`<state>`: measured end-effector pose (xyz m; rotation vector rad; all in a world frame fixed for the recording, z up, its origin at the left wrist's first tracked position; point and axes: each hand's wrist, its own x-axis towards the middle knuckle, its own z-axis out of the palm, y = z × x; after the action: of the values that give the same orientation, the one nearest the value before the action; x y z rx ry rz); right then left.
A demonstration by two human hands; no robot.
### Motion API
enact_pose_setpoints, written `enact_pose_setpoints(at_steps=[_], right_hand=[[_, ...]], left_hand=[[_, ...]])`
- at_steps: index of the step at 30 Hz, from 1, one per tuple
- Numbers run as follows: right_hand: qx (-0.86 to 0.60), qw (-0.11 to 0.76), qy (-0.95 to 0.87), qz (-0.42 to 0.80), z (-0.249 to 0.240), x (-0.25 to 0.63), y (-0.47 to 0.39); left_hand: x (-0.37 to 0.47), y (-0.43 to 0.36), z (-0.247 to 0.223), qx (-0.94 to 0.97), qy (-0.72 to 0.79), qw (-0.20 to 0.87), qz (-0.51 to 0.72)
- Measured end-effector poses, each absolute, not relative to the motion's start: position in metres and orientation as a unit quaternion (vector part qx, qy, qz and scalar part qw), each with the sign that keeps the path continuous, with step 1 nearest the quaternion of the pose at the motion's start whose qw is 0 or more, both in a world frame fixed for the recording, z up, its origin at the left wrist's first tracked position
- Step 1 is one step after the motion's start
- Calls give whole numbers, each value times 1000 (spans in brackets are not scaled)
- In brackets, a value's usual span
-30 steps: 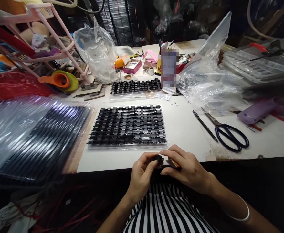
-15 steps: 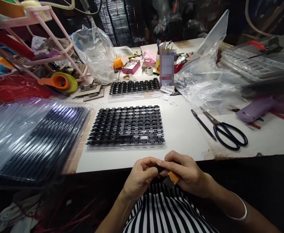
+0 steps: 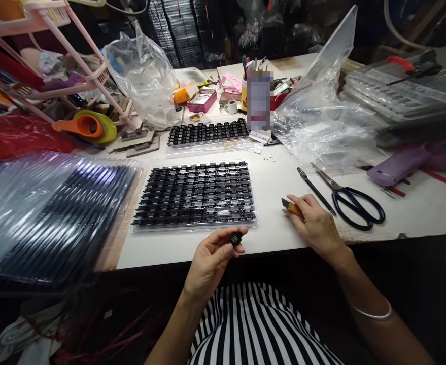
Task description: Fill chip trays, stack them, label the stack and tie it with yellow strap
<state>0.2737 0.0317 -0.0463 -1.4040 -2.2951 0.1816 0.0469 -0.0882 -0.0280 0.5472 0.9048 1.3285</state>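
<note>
Between the thumb and fingers of my left hand (image 3: 213,256) is a small black plastic connector (image 3: 235,239) with a row of pale metal pins. It is held just above the table's front edge. My right hand (image 3: 316,225) is closed around a short orange-handled blade (image 3: 286,203), its dark flat tip pointing up and left over the white tabletop. Beyond my left hand lies a clear tray (image 3: 253,223) filled with rows of similar black parts (image 3: 196,195). A second tray of such parts (image 3: 207,133) sits behind it.
Scissors (image 3: 355,203) and a black pen-like tool (image 3: 316,190) lie right of my right hand. Stacked trays under plastic film (image 3: 66,218) occupy the left side. A pink rack (image 3: 81,56), plastic bags (image 3: 142,76) and a purple object (image 3: 398,165) stand around the edges.
My hands, together near my lap before, have separated. The right moved up and right over the table with the blade; the left rose slightly with the black connector now visible.
</note>
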Motion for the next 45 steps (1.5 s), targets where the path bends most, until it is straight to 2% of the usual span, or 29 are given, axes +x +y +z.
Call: enact_pose_setpoints(at_steps=[6, 25, 41, 45], right_hand=[[-479, 264, -826, 136, -36, 266, 23], [-435, 309, -818, 213, -23, 262, 14], [-426, 291, -832, 203, -29, 259, 18], [-471, 262, -832, 133, -36, 262, 30]], left_hand=[[49, -85, -24, 254, 405, 660, 580], [47, -86, -33, 259, 398, 658, 585], [44, -85, -37, 220, 360, 708, 567], [43, -85, -36, 219, 357, 709, 567]])
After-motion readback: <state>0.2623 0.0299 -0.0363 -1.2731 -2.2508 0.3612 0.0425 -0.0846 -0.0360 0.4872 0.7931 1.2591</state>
